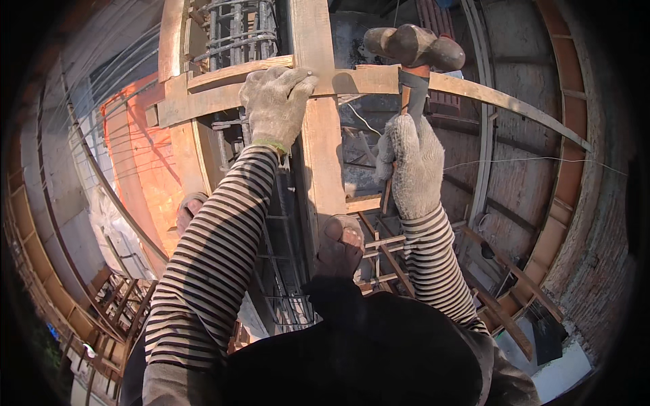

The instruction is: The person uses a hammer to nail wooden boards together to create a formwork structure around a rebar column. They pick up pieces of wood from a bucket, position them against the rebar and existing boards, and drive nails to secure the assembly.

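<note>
My right hand (416, 166), in a whitish knit glove, is closed around the handle of a hammer (414, 46). The hammer's thick, rounded dark head is above the hand, over a wooden crosspiece (369, 80). On the left part of that crosspiece, my gloved left hand (274, 105) has its fingers bent over the wood; their tips are partly hidden. A short wooden strip (230, 71) lies along the crosspiece beside this hand. Below the crosspiece a long upright-running plank (323, 155) extends toward me.
My bare foot (342, 243) rests by the plank, with the other foot (189, 206) left of my forearm. Tied steel bars (237, 30) run between formwork boards. Orange sheeting (142, 145) is at left. A deep drop with timber braces (386, 254) lies right; a thin wire (528, 159) crosses it.
</note>
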The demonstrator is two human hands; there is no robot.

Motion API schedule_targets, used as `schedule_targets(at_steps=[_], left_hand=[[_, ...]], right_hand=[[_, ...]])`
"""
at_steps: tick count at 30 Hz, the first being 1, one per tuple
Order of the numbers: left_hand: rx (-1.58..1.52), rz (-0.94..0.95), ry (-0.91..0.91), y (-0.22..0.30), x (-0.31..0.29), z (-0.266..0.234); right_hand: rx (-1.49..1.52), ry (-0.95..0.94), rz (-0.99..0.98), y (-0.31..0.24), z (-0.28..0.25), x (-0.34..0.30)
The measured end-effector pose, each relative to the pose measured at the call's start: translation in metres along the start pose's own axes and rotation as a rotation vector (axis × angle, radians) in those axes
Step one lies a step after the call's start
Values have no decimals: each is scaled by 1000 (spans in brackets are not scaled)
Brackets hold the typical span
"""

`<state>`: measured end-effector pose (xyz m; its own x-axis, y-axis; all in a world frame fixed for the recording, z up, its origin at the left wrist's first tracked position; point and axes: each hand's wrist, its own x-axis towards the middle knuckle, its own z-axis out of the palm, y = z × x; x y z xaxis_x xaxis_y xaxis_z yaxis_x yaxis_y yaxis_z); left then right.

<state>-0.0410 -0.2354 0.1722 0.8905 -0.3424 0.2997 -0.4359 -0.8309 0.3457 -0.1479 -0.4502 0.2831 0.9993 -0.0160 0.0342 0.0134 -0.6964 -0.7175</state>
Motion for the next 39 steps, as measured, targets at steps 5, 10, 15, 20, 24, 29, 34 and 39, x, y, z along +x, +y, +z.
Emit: schedule_targets(at_steps=[5,10,15,20,24,29,34,39], left_hand=[[122,72,34,3,-5,1],[66,10,10,7,-7,-2],[-108,-177,29,6,-10,-3],[-40,-137,32,15,-5,12],[39,-122,-12,5,-11,7],[-1,-148,-23,8,-11,5],[-55,-177,-9,14,-10,14],[-108,-155,167,4,-12,20]], right_hand=[[-326,54,-345,3,8,-18],[-347,-23,-392,-13,1,-12],[-351,51,-565,-39,-5,3],[-480,-242,-338,-11,9,10],[-400,-134,-420,-25,-10,13],[-136,-87,-191,-25,-3,2],[-417,-204,-377,1,9,0],[-255,-97,-405,-35,1,3]])
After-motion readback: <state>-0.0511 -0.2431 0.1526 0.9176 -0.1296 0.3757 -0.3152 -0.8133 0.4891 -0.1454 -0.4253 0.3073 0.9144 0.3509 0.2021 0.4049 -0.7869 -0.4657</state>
